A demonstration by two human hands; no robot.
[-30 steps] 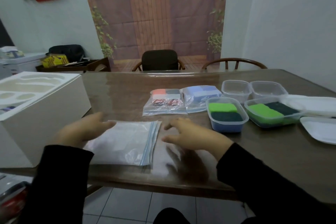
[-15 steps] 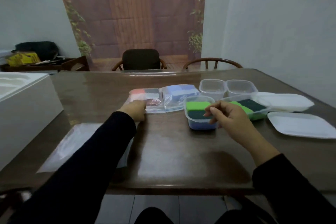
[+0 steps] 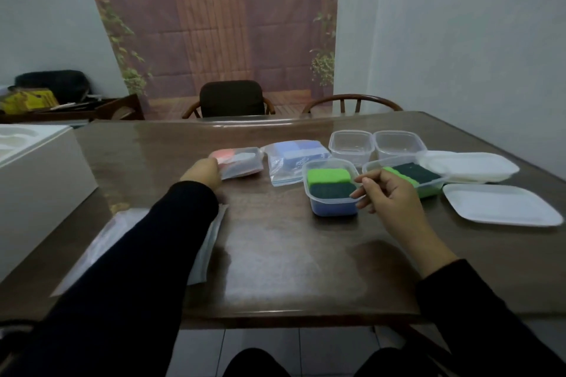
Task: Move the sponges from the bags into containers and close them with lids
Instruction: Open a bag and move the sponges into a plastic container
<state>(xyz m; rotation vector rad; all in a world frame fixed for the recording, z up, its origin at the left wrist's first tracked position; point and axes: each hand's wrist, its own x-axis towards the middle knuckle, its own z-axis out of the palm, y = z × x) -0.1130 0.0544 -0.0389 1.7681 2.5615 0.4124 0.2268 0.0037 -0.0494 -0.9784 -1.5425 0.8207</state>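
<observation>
A clear zip bag with a red and a grey sponge (image 3: 243, 161) lies mid-table, and my left hand (image 3: 202, 173) grips its near left corner, which looks slightly raised. Right of it lies a bag of blue sponges (image 3: 295, 157). A clear container (image 3: 332, 208) holds a light green and a dark green sponge; my right hand (image 3: 389, 194) hovers at its right rim with loosely curled fingers, holding nothing. A second container with green sponges (image 3: 428, 190) sits behind that hand. Two empty containers (image 3: 350, 144) (image 3: 398, 144) stand at the back.
Two white lids (image 3: 471, 167) (image 3: 499, 205) lie at the right. An empty flat zip bag (image 3: 101, 242) rests under my left sleeve near the front edge. A large white box (image 3: 39, 174) fills the left side. Two chairs (image 3: 232, 98) stand behind the table.
Both hands left the flat empty bag. My left hand reached forward and took the red sponge bag's corner; my right hand moved to the green sponge container's rim.
</observation>
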